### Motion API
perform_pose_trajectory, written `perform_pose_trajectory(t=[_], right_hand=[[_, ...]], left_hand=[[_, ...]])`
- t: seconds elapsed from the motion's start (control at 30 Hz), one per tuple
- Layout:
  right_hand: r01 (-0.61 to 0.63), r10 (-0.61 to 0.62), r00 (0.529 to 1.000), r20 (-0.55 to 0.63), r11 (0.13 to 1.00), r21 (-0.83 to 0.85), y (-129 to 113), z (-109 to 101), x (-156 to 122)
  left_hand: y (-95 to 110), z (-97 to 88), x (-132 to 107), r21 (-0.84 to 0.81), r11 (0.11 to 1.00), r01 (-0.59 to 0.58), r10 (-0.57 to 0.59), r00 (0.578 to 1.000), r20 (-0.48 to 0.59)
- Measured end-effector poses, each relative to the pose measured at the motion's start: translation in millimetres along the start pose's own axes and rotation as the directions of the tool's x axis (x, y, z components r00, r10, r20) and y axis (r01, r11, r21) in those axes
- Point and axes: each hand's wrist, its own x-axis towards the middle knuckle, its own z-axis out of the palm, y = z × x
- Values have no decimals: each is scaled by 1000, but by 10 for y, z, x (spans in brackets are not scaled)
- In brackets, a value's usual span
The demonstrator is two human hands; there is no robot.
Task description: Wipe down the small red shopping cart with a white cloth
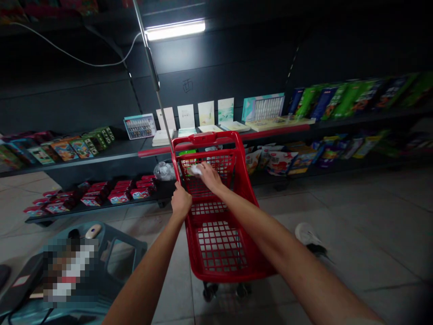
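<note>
Two things are held: the left hand (181, 201) is shut around a thin metal pole (165, 131) by a red shopping cart (216, 234), and the right hand (210, 177) pinches a white cloth (195, 169) on the cart's wire side. Behind them, black shelves (101, 151) hold bright boxes (64, 150), and a white shoe (306, 234) lies on the floor (341, 225) at right.

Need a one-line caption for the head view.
Left hand grips a red shopping cart while right hand presses a white cloth to its mesh, beside shelves.
</note>
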Motion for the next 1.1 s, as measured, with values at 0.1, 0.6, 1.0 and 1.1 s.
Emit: perform_pose_trajectory(t=[0.1,0.6,1.0,1.1], right_hand=[[57,-51,949,-312,998,11,-55,-398,349],[-262,281,931,232,959,-110,347,486,-607],[-397,410,864,-293,912,105,653,174,-299],[-521,528,846,65,847,-103,714,619,-720]], left_hand=[[7,-40,-35,-6,1000,9,-9,1000,17],[-42,-12,-35,-32,999,4,-4,1000,1],[-55,-38,-73,-39,999,20,-20,1000,4],[-58,-32,-78,-48,999,16,-16,1000,0]])
